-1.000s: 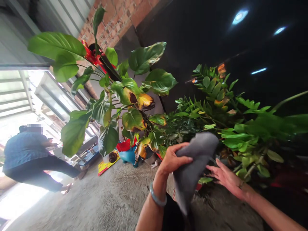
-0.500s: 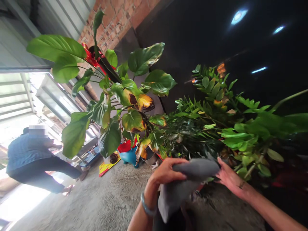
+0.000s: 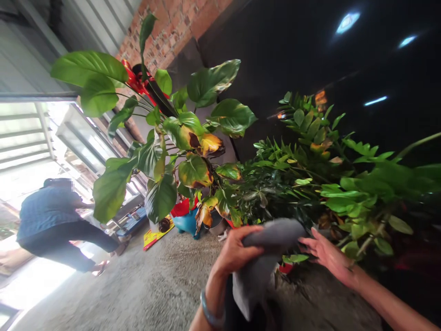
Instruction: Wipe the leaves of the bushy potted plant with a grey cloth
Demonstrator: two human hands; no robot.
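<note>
- so the left hand [image 3: 237, 254] is curling around a grey cloth [image 3: 272, 234], its fingers pressing over the fold while the lower part is hanging down towards the floor
- a pale bangle [image 3: 207, 309] is sitting on that wrist
- the right hand [image 3: 327, 257] is staying open with its fingers spread, the fingertips [image 3: 303, 240] lying just beside the cloth's far end; whether they are touching it, i cannot tell
- a leafy zz plant [image 3: 361, 230] is crowding close behind the right hand, and a darker palmate-leaved plant [image 3: 275, 186] is standing beside it
- a broad-leaved plant [image 3: 195, 171] with yellow-brown patches is rising further left, a red ribbon [image 3: 136, 80] tied high among its stems
- a blue pot [image 3: 186, 224] is sitting on the concrete floor [image 3: 155, 280] below those leaves
- over by the bright doorway, another person [image 3: 48, 216] in a blue top is standing bent, well apart from the hands
- a brick wall [image 3: 165, 32] and a glossy black panel [image 3: 310, 59] are backing it all
</note>
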